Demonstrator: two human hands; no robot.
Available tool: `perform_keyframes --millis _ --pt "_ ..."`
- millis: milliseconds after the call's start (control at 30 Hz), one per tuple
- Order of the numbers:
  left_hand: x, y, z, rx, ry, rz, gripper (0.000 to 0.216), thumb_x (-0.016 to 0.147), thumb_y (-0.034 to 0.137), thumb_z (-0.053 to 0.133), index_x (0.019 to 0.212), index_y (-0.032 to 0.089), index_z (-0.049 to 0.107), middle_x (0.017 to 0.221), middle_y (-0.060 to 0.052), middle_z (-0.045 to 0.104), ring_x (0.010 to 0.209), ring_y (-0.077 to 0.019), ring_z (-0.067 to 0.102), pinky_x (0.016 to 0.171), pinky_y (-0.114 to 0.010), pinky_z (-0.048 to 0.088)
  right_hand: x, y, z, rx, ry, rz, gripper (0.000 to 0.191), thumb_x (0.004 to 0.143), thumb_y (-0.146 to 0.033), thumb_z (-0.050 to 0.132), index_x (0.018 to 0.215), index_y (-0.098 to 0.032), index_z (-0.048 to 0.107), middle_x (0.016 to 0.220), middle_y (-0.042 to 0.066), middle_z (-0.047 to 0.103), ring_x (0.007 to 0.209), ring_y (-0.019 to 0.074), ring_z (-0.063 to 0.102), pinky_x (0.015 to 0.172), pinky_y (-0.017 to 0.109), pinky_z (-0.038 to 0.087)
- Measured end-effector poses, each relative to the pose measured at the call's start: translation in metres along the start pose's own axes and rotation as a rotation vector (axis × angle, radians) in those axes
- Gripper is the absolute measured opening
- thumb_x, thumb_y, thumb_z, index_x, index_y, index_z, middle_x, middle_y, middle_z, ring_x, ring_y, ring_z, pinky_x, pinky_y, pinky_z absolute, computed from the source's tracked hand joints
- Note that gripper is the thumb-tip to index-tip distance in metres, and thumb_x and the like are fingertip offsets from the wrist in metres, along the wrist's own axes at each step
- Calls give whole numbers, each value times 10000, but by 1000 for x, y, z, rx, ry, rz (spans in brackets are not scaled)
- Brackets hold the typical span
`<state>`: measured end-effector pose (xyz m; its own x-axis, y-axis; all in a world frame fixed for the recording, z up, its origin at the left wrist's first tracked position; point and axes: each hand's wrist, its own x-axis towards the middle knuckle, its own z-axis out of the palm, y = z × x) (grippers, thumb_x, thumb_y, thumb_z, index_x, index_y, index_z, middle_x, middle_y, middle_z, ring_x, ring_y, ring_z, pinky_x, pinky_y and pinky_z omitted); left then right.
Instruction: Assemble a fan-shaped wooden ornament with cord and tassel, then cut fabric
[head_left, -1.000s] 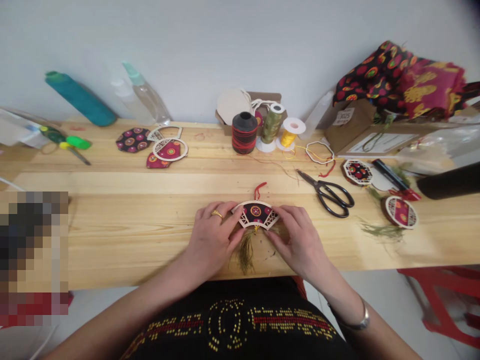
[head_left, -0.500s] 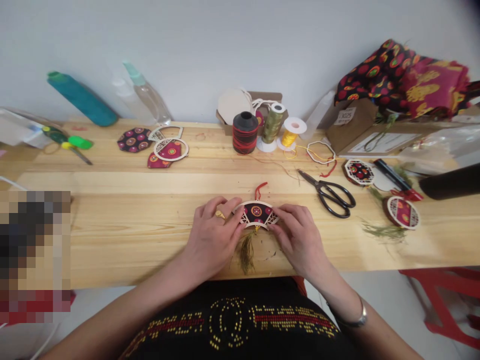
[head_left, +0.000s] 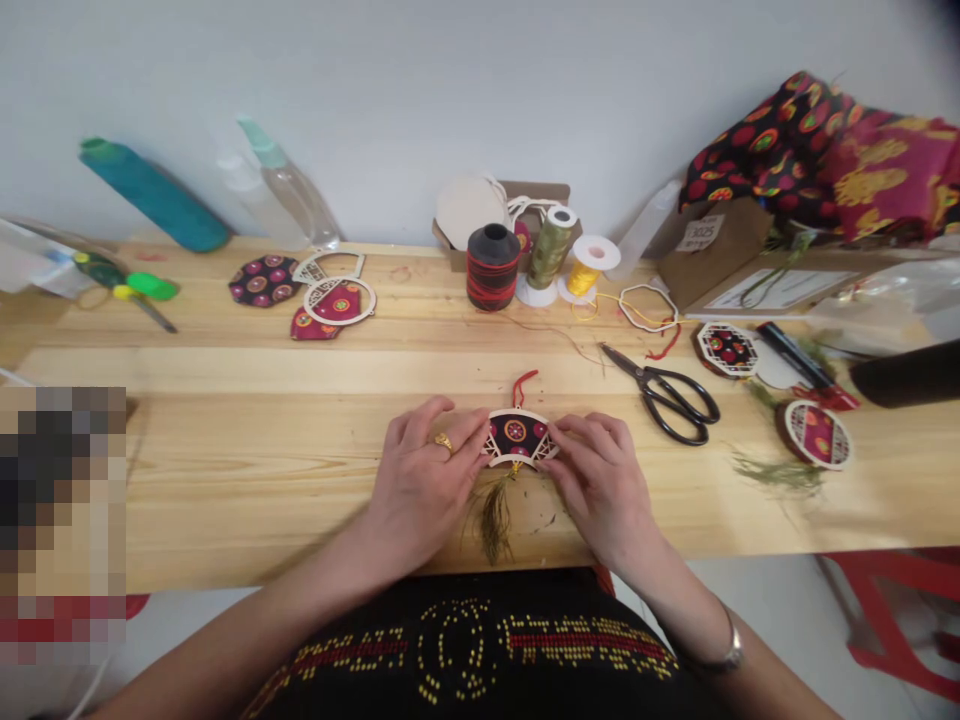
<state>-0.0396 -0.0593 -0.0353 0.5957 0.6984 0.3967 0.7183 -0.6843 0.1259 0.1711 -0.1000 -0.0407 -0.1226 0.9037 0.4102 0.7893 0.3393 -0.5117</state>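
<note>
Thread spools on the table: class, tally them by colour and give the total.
Black and red spool: 1
Olive green spool: 1
Yellow spool: 1
Total: 3

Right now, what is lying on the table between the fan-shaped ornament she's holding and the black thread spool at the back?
In the head view, between the fan-shaped ornament and the black thread spool there is only the ornament's red cord loop, a thin loose thread and bare wood.

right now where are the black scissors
In the head view the black scissors lie flat on the wooden table, beyond and to the right of the right hand, with the yellow thread spool behind them.
</note>
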Motion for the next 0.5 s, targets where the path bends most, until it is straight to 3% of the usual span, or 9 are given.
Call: perform_keyframes --millis 300,500 --pt "2 -2 -2 -42 -32 -19 252 878 208 573 1112 184 664 1130 -43 702 1131 -308 459 874 -456 393 -2 1 -2 -21 -64 50 222 871 -190 601 1080 -164 671 1063 94 671 1003 266 508 840 457 494" --pt "2 -3 2 -186 -25 -96 253 861 219 593 1106 202 658 1133 -41 699 1135 -305 441 912 -495 405 -1 3 -2 3 -32 19 247 878 -202 598 1116 -182 657 1043 95 659 1001 255 506 860 463 499"
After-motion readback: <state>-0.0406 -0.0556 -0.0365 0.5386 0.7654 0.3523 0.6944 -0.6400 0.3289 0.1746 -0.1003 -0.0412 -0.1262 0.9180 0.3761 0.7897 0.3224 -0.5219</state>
